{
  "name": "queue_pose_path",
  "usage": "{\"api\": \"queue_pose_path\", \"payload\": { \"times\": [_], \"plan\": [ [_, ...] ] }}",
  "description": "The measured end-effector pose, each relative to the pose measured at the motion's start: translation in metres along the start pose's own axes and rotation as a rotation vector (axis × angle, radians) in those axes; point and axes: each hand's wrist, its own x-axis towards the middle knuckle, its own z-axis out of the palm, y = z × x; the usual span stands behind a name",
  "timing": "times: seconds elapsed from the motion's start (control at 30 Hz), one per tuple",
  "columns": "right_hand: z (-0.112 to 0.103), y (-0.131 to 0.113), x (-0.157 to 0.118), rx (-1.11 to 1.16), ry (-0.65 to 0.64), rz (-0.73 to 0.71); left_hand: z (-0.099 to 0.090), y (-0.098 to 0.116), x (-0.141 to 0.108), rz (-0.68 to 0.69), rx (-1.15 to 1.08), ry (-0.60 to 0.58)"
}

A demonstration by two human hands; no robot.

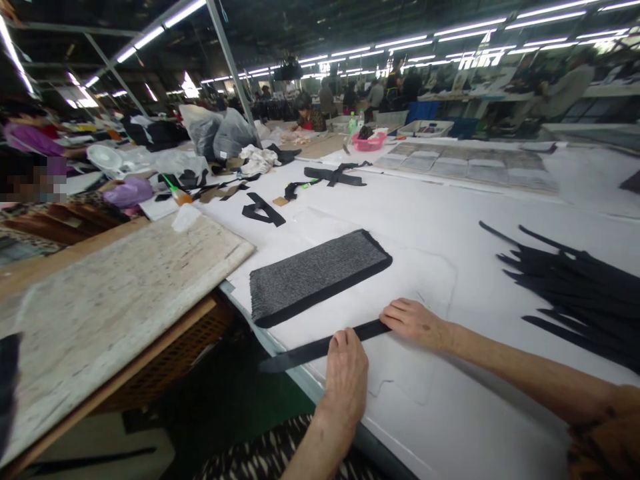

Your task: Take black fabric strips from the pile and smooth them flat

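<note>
A long black fabric strip (300, 355) lies across the front of the white table, its left end sticking out past the edge. My left hand (347, 365) is closed on the strip near its middle, fingertips pressed together. At the strip's right end, my right hand (413, 323) pinches it with bent fingers. Just beyond the strip rests a neat stack of dark grey fabric pieces (320, 270) with a black front side. To the right, a loose pile of black strips (575, 293) fans out on the table.
A worn pale board (120, 300) stands at the left, above a brown plastic basket (165, 353), with a gap before the white table (480, 400). Black scraps (263, 210), an orange-based bottle (180, 195) and a pink basket (369, 140) lie farther back. Several people are in the background.
</note>
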Motion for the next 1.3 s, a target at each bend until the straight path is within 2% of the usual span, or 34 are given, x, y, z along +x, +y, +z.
{"api": "queue_pose_path", "payload": {
  "times": [0.1,0.27,0.47,0.6,0.67,0.83,0.9,1.0,1.1,1.17,1.23,1.3],
  "plan": [
    [-0.001,0.002,-0.003,-0.019,-0.023,-0.005,-0.001,0.006,0.003,-0.069,0.009,0.018],
    [0.004,0.007,-0.010,-0.034,-0.025,-0.030,-0.002,0.016,0.015,-0.130,-0.023,-0.024],
    [0.001,0.013,-0.021,-0.066,-0.021,-0.038,-0.003,0.024,0.033,-0.121,-0.068,-0.141],
    [-0.005,0.017,-0.026,-0.084,-0.040,-0.030,0.006,0.024,0.037,-0.094,-0.178,-0.088],
    [-0.007,0.018,-0.029,-0.098,-0.049,-0.017,0.009,0.024,0.037,-0.079,-0.191,-0.072],
    [-0.013,0.026,-0.047,-0.145,-0.104,0.037,0.011,0.022,0.037,-0.063,-0.154,-0.138],
    [-0.018,0.031,-0.057,-0.165,-0.133,0.059,0.010,0.022,0.037,-0.060,-0.156,-0.128],
    [-0.029,0.033,-0.063,-0.178,-0.152,0.159,0.008,0.022,0.038,-0.057,-0.166,-0.101],
    [-0.037,0.022,-0.046,-0.159,-0.074,0.399,0.003,0.025,0.040,-0.067,-0.071,-0.156],
    [-0.034,0.005,-0.027,-0.079,-0.034,0.495,0.001,0.026,0.040,-0.078,0.023,-0.208],
    [-0.025,-0.015,-0.009,0.014,-0.045,0.490,0.003,0.027,0.038,-0.088,0.088,-0.189],
    [-0.012,-0.033,0.002,0.033,-0.064,0.454,0.010,0.025,0.033,-0.083,0.124,-0.068]
  ]
}}
